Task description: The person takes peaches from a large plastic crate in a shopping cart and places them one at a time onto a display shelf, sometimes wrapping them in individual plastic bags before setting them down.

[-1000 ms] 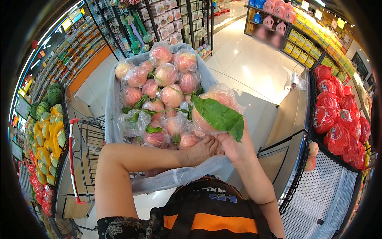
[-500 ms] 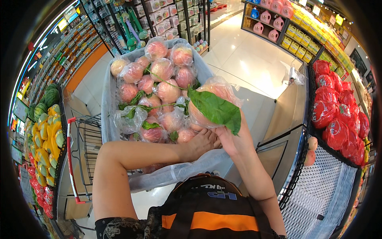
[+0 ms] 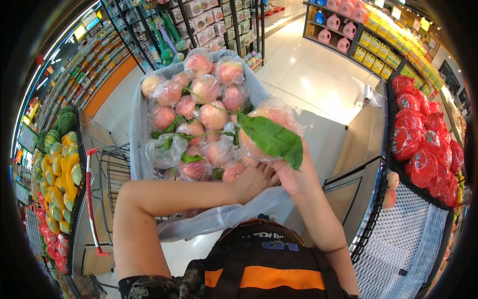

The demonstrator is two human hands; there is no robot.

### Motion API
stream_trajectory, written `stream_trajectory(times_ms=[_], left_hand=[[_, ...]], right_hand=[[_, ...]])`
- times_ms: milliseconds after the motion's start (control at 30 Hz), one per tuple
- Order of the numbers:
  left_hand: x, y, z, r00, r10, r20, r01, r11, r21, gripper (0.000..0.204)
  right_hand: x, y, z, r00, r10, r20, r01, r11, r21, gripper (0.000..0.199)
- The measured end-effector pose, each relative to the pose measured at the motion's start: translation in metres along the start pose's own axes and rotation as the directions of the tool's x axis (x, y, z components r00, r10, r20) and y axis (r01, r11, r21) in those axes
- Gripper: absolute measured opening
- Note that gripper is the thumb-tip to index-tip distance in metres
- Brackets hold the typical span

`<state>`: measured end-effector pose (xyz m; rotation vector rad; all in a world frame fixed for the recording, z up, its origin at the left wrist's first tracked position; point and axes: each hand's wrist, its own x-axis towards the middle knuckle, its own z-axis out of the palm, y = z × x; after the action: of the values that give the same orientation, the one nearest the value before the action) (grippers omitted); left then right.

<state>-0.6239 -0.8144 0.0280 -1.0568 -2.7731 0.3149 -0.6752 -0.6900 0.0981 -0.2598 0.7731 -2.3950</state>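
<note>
A large pink peach (image 3: 253, 141) in a clear plastic bag, with a broad green leaf (image 3: 276, 139) across its front, is raised over the right side of a liner-covered crate. My right hand (image 3: 295, 175) grips it from the right and below, most fingers hidden behind it. Under the peach, my left hand (image 3: 255, 183) has its fingers bent, their tips close to my right thumb; what they pinch is hidden. More wrapped peaches (image 3: 211, 117), with stems and leaves among them, fill the crate (image 3: 135, 144).
A red-handled shopping cart (image 3: 90, 199) stands left of the crate. At right, red bags (image 3: 409, 139) and two loose peaches (image 3: 391, 189) rest on a display stand with a woven white surface (image 3: 403, 234). Melons and yellow-netted fruit (image 3: 60, 174) lie far left. Shelves (image 3: 199, 25) rise behind.
The view has shifted slightly, so the crate sits a little lower and to the right. Both hands keep nearly the same pose around the peach.
</note>
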Motion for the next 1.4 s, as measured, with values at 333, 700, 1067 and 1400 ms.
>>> stream_trajectory(times_ms=[333,700,1067,1400], left_hand=[[-0.001,-0.012,0.007,0.992,0.099,0.076,-0.076,0.963,-0.258,0.077],[-0.002,-0.006,-0.013,0.999,0.011,0.047,-0.005,0.992,-0.128,0.052],[-0.050,-0.078,-0.105,0.904,-0.422,0.068,0.416,0.830,-0.373,0.065],[-0.112,-0.192,-0.094,0.505,-0.830,0.236,0.863,0.491,-0.119,0.077]], right_hand=[[0.000,-0.001,0.010,0.999,-0.036,0.011,0.036,0.999,-0.001,0.041],[-0.001,0.003,0.004,0.999,-0.038,-0.035,0.037,0.998,-0.043,0.046],[-0.002,-0.005,0.012,0.992,-0.109,0.070,0.113,0.993,-0.047,0.047],[-0.006,-0.001,0.003,0.996,-0.079,-0.030,0.075,0.991,-0.115,0.054]])
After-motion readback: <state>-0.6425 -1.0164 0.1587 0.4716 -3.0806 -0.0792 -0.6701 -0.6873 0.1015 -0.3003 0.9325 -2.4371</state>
